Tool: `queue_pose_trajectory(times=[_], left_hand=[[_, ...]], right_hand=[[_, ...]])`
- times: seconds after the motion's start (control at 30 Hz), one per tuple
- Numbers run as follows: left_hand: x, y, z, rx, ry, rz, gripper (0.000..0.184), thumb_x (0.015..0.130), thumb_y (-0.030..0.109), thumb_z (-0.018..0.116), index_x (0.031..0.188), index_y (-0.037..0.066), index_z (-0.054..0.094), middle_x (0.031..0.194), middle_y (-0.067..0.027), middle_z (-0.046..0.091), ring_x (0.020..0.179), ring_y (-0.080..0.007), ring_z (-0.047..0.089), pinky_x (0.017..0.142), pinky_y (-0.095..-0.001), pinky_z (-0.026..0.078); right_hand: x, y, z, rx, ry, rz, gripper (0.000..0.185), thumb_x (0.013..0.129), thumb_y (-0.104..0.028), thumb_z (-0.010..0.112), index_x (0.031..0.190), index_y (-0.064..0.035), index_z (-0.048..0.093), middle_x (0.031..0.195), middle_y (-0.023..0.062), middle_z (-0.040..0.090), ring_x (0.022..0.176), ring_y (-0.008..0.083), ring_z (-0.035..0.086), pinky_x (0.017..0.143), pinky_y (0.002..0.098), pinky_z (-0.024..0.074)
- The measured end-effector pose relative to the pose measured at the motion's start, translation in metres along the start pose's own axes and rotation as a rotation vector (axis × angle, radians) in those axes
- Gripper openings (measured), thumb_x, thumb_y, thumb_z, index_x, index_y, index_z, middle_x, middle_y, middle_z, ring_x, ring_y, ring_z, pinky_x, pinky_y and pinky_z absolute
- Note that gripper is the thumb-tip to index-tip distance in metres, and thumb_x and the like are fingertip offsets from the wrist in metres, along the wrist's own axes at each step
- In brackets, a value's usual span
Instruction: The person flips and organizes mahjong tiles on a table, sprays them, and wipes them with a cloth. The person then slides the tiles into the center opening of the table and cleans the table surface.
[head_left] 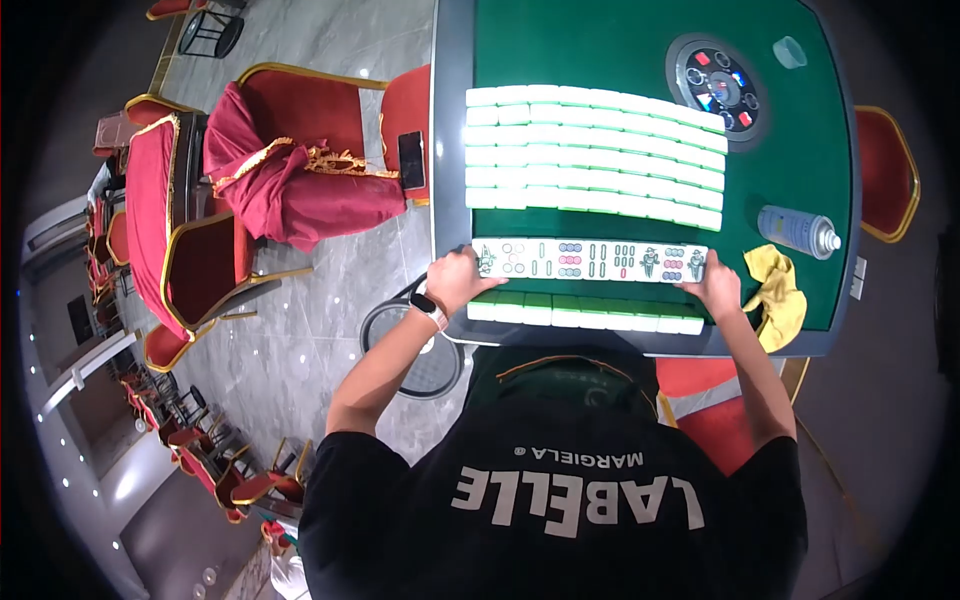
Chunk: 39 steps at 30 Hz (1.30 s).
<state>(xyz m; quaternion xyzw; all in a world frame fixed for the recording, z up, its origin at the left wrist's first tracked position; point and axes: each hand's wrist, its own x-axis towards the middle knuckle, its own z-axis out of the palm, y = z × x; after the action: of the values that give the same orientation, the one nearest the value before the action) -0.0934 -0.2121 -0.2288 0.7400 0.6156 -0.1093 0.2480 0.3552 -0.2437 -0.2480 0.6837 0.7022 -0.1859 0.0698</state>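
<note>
Holding 9 tiles between 2 hands

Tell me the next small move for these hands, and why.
Probably tip the marked row of tiles face down, pressing inward evenly: the left hand and right hand hold its opposite ends, and its markings show, while the far rows and near row show none.

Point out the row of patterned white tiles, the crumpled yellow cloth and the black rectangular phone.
Row of patterned white tiles [598,261]: head view, middle tile.
Crumpled yellow cloth [779,297]: head view, middle folds.
Black rectangular phone [411,160]: head view, flat face.
</note>
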Motion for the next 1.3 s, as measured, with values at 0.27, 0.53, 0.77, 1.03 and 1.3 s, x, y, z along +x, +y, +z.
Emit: queue_pose_trajectory(times=[0.27,0.53,0.77,1.03,1.3], left_hand=[[0.009,-0.002,-0.008,-0.084,-0.045,-0.043,0.062,0.057,0.058,0.076,0.070,-0.002,0.063,0.064,-0.0190,0.062,0.060,-0.0332,0.064,0.055,-0.0398,0.052],[0.041,-0.025,-0.021,-0.360,-0.238,0.083,0.057,0.062,0.055,0.075,0.072,0.000,0.067,0.068,-0.0190,0.064,0.063,-0.0331,0.064,0.060,-0.0393,0.050],[0.071,-0.028,-0.040,-0.564,-0.303,-0.054,0.066,0.074,0.063,0.062,0.068,-0.003,0.066,0.044,-0.0085,0.053,0.042,-0.0164,0.056,0.049,-0.0298,0.046],[0.066,-0.021,-0.047,-0.472,-0.332,-0.047,0.069,0.082,0.061,0.052,0.084,-0.006,0.064,0.064,-0.0140,0.063,0.059,-0.0233,0.063,0.063,-0.0335,0.049],[-0.056,-0.071,0.012,-0.637,-0.121,0.111,0.030,0.080,0.032,0.063,0.078,0.003,0.054,0.060,-0.0088,0.054,0.057,-0.0183,0.056,0.055,-0.0346,0.043]], right_hand=[[0.009,0.003,-0.007,0.171,-0.016,-0.003,0.060,0.054,-0.037,0.084,0.088,0.0009,0.052,0.070,0.0209,0.063,0.066,0.0358,0.064,0.059,0.0418,0.0520],[0.041,0.002,-0.050,0.423,-0.259,-0.041,0.050,0.059,-0.032,0.080,0.088,0.0047,0.064,0.076,0.0192,0.066,0.071,0.0306,0.066,0.069,0.0362,0.0516],[0.046,0.001,-0.051,0.476,-0.262,0.124,0.055,0.072,-0.047,0.068,0.094,0.0030,0.066,0.083,0.0186,0.067,0.079,0.0297,0.066,0.075,0.0367,0.0493],[0.042,-0.010,-0.060,0.300,-0.260,0.190,0.063,0.080,-0.057,0.055,0.097,0.0033,0.062,0.087,0.0210,0.065,0.087,0.0368,0.062,0.079,0.0414,0.0478],[-0.066,0.030,-0.019,0.575,-0.031,0.059,0.029,0.085,-0.030,0.056,0.082,-0.0005,0.054,0.067,0.0158,0.057,0.064,0.0271,0.058,0.061,0.0364,0.0446]])
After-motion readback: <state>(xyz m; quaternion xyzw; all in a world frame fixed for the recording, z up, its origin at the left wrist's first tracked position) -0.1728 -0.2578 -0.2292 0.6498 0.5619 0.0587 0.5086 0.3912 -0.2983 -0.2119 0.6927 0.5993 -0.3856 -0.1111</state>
